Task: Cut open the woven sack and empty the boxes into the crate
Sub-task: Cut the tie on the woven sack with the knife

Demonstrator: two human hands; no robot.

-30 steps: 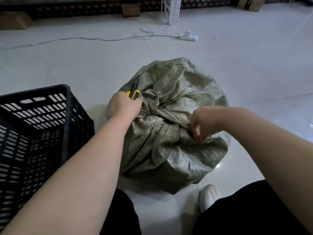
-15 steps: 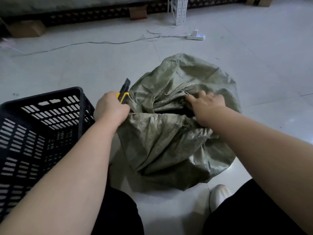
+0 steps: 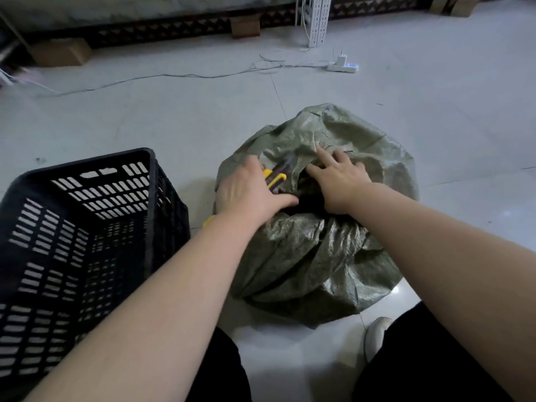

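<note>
The green woven sack (image 3: 319,250) lies on the floor in front of my knees, with a dark opening (image 3: 307,200) in its top. My left hand (image 3: 249,194) rests on the sack's left side and holds a yellow and black utility knife (image 3: 277,177) under its fingers, its thumb reaching toward the opening. On the far right edge of the opening lies my right hand (image 3: 340,178), fingers spread and pressing the fabric. The black slotted crate (image 3: 87,227) stands to the left of the sack. The boxes are hidden inside the sack.
A white power strip (image 3: 343,66) and its thin cable (image 3: 174,76) lie on the tiled floor beyond the sack. Cardboard boxes (image 3: 61,52) and a white shelf post (image 3: 316,21) stand along the back wall. My white shoe (image 3: 375,335) is beside the sack.
My right hand let go of the bunched fabric and moved to the sack's far side, fingers now spread. My left hand came onto the sack with the knife. A dark opening now shows.
</note>
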